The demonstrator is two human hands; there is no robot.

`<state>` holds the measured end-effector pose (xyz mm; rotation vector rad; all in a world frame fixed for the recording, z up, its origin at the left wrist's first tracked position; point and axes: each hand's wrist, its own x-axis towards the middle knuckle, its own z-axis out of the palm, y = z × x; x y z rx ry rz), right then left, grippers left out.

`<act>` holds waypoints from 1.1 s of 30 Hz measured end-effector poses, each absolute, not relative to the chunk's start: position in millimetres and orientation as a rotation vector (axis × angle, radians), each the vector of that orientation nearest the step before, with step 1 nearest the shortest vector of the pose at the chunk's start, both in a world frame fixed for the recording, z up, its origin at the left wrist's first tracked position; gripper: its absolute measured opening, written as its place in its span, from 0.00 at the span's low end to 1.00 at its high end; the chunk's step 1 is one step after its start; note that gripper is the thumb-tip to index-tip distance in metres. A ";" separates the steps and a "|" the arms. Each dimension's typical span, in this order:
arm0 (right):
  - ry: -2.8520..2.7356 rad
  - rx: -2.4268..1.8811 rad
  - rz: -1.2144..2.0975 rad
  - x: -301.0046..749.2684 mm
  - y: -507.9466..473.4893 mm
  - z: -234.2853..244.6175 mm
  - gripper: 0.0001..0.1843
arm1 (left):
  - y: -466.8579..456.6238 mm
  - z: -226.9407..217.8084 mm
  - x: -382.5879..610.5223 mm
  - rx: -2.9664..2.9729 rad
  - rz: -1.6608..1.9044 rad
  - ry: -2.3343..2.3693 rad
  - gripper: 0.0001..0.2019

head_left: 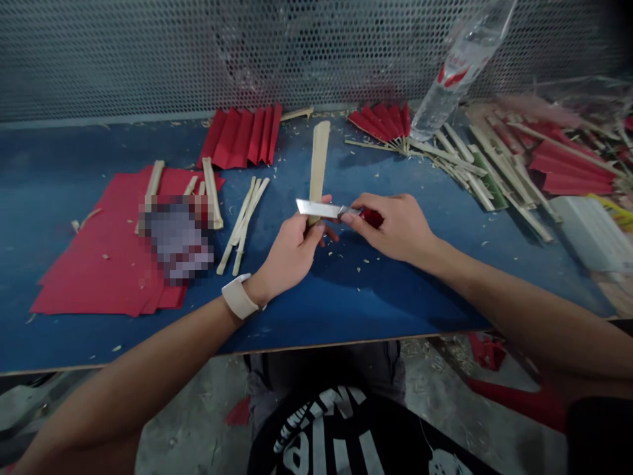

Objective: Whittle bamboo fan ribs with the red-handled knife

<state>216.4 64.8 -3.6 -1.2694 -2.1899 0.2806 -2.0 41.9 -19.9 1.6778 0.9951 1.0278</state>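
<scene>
My left hand (293, 247) is closed on the near end of a flat bamboo strip (320, 155), which points away from me over the table. In my right hand (395, 224) is a utility knife (324, 209) with a red handle, mostly covered by my fingers. Its blade lies crosswise over the strip, close to my left thumb and fingers; whether it cuts into the bamboo I cannot tell. Left of my hands lie several thin bamboo sticks (242, 224), some crossing each other.
Red paper sheets (93, 264) lie at left, with a blurred-out object (180, 237) on them. Pleated red paper (242, 137) and a small red fan (383, 122) sit at the back. A water bottle (450, 76) stands near bamboo pieces (509, 171) and a white box (588, 231) at right.
</scene>
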 end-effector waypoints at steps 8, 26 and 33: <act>-2.120 -1.225 0.197 225.8 69.5 3.9 0.27 | 37.9 -18.7 1.9 1.549 1.010 0.942 0.17; -2.471 -1.165 0.549 207.9 55.4 1.1 0.26 | 30.9 -7.8 0.6 1.733 0.789 0.957 0.29; -2.405 -1.194 0.578 208.2 56.6 1.8 0.28 | 36.1 -5.8 -1.5 1.852 0.755 0.970 0.21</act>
